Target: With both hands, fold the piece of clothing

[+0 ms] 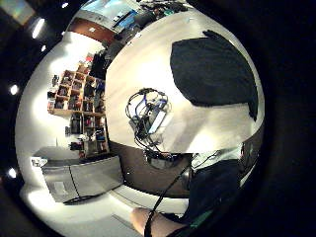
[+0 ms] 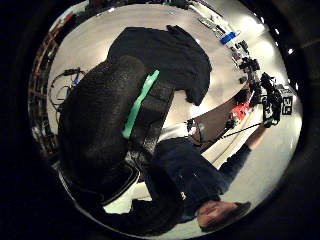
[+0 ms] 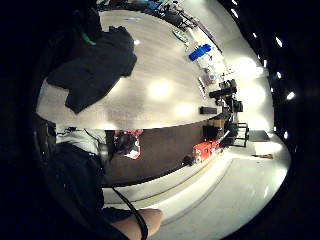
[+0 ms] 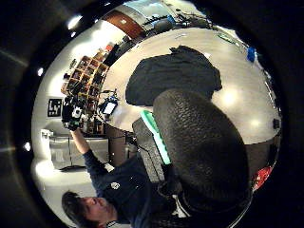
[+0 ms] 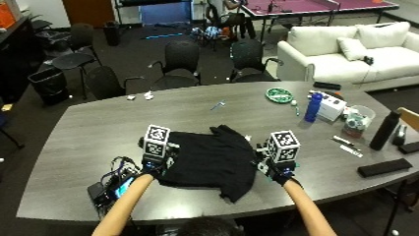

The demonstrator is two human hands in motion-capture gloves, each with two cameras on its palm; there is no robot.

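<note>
While the black garment [image 5: 211, 160] lies spread in a loose heap on the grey counter [image 5: 78, 147], near the edge closest to the person, both hands hang just above it, the left hand [image 5: 156, 167] over its left border and the right hand [image 5: 275, 172] just off its right border. Neither seems to hold any cloth: both thumb-side palm views show the garment [image 2: 165, 55] lying on the wood well clear of the palms. Whether the fingers are straight or curled cannot be told from these views. That spacing, one hand to each side, suits a two-handed fold, since each hand can take its own edge and carry it across evenly. The cloth is rumpled, with a flap trailing toward the counter's near edge, so some flattening is probably needed first. A tangle of cables and a small device [image 5: 112, 186] sits just left of the garment, near enough to snag a sleeve. A blue bottle [image 5: 314, 106] and a green dish [image 5: 280, 94] stand well apart.
</note>
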